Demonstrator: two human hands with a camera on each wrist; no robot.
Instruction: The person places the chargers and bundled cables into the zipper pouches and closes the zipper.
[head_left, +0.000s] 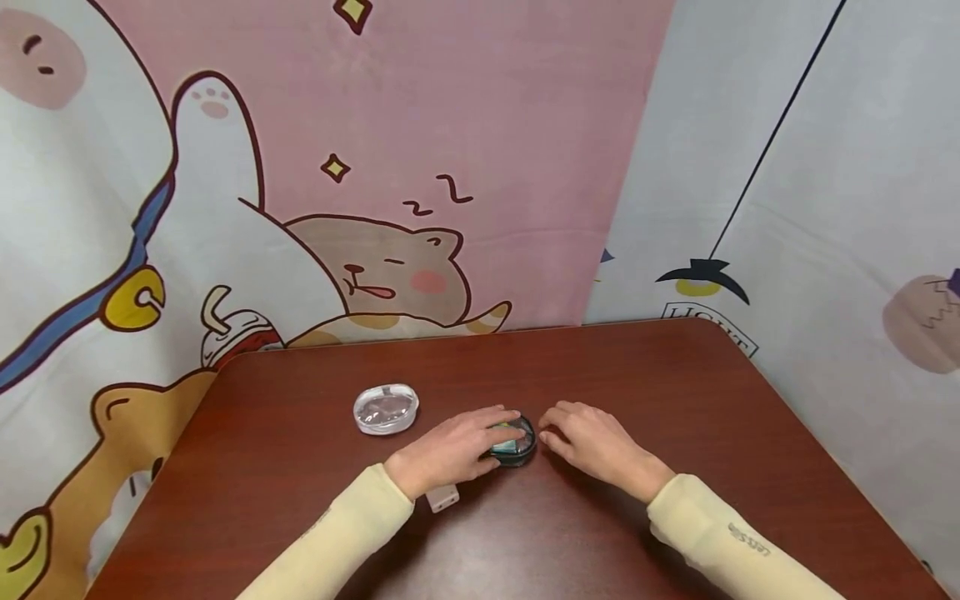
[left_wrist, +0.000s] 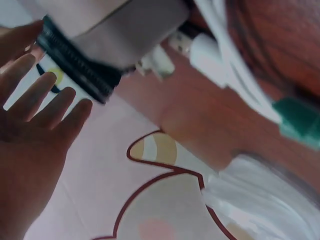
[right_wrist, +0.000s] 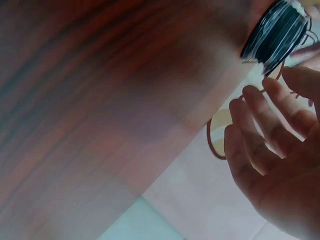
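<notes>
Steadying the little dark case (head_left: 513, 448) is how I'd read the step in hand; it lies just right of centre in the lower half of the head frame, upper left in the left wrist view, upper right in the right wrist one; something teal and yellow shows at its top, can't tell what; the left hand (head_left: 459, 446) has its fingers laid fairly straight over it, touching but not wrapped round; the right hand (head_left: 598, 442) is just right of it in the frame, fingers loosely bent, nothing in them, a bit of a gap to the case

tip: keep that left touch light, since the top looks see-through and would probably dent if you lean on it; go for the rim rather than the middle imo, and bring the right fingertips in low on the side facing them, so it doesn't skate on the table (head_left: 517, 550), which looks pretty slick

also watch the white block (head_left: 443, 498) below the left hand, plus the white cable (left_wrist: 245, 82) and plug (left_wrist: 181, 42) at the top of the left wrist view, easy to snag with a sleeve (head_left: 360, 517); the clear pouch (head_left: 386, 410) up and left is far enough off not to bother anyone
</notes>
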